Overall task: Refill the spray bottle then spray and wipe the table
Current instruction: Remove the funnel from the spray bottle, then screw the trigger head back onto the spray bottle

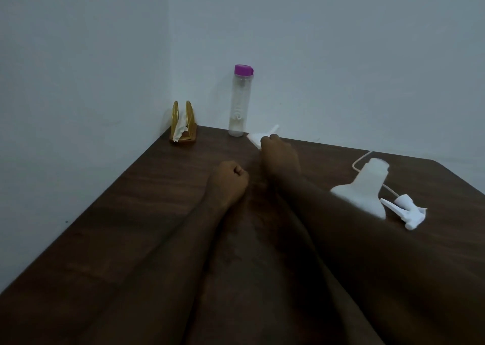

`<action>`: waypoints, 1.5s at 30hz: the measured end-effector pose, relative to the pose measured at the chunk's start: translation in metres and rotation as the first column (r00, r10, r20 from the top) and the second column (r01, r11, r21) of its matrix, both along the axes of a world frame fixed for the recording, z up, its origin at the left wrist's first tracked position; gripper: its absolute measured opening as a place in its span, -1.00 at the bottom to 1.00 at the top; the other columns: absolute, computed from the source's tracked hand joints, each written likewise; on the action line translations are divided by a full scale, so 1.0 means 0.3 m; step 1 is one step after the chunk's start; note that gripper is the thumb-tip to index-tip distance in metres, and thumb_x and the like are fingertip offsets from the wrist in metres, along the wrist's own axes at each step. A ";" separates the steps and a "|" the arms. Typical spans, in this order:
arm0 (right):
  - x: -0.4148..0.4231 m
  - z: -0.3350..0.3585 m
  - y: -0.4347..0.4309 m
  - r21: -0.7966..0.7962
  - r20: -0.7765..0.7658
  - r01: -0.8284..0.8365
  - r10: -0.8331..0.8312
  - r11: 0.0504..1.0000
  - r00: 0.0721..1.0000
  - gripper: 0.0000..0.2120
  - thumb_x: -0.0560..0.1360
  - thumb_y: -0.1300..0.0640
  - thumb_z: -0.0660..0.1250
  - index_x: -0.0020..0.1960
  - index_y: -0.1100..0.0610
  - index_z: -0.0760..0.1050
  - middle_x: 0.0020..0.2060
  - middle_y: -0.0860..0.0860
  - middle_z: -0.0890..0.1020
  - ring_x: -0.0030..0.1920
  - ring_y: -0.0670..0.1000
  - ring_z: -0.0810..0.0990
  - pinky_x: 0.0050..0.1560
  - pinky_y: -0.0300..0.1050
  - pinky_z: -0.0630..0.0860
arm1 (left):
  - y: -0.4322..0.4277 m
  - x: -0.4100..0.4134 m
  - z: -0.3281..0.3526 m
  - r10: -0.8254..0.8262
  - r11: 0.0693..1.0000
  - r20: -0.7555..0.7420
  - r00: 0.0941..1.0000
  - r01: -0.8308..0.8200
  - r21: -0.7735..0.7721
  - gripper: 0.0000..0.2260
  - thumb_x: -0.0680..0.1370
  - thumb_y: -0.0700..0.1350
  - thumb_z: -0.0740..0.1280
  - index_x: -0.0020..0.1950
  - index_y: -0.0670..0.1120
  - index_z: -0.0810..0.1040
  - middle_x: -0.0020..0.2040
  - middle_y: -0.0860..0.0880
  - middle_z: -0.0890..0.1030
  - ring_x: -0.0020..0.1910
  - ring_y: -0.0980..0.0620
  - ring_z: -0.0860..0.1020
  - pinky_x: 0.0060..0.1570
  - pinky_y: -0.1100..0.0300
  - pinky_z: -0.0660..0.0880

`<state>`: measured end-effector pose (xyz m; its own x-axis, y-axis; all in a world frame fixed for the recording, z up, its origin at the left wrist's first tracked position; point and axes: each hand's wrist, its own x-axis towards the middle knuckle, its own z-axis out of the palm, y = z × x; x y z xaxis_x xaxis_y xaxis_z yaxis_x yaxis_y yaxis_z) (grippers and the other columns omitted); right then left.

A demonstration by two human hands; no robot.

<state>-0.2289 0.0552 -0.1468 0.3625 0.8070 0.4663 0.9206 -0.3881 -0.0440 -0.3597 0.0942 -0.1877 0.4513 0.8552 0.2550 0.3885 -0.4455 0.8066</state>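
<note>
A dark wooden table (131,213) fills a corner between pale walls (78,56). The spray bottle (364,187) stands uncapped near the right edge, its trigger head (405,211) lying beside it. The left hand (231,179) rests fisted; the right hand (279,153) pinches a white tissue (256,137) at the far edge, beside a water bottle (240,100).

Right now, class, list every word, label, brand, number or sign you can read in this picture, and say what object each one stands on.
Clear bottle with the purple cap: faint pale lettering runs down its side, too blurred to read.
Spray bottle: no text visible.
Trigger sprayer head: no text visible.
Napkin holder: no text visible.
Nothing in the picture can be read.
</note>
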 end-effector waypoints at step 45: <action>0.084 -0.060 0.209 -0.124 -0.338 0.139 -0.174 0.982 0.925 -0.67 0.57 0.22 0.26 0.32 0.25 0.40 0.31 0.15 0.50 0.34 0.11 0.46 0.25 -0.09 0.41 | 0.084 0.087 -0.002 -0.026 0.992 -0.044 0.999 0.031 0.120 -0.84 0.48 -0.14 0.32 -0.31 -0.09 0.50 -0.37 0.00 0.54 -0.38 0.14 0.46 -0.42 0.29 0.28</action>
